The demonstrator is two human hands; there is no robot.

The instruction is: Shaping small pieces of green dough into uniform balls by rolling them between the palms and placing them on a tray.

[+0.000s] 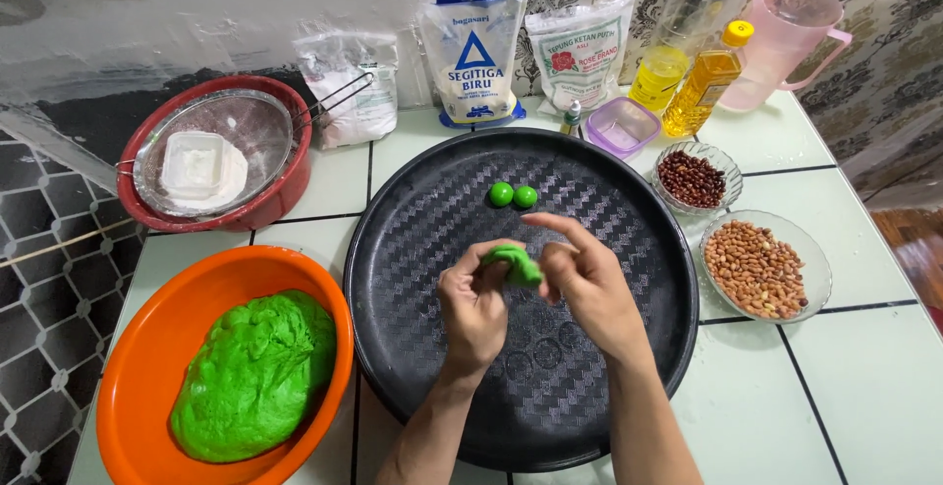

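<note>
Green dough piece [515, 265] looks soft, light and pliable; left hand [473, 303] and right hand [587, 279] pinch it between fingertips above the black tray [413, 249].

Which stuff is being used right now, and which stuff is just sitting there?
In use:
- left hand and right hand, pinching a small green dough piece
- black round tray under them, with two green dough balls
- orange bowl of green dough

Just sitting:
- peanut dish, red bean dish
- oil bottles, pink jug
- flour bags
- red bowl with sieve
- purple tub
</note>
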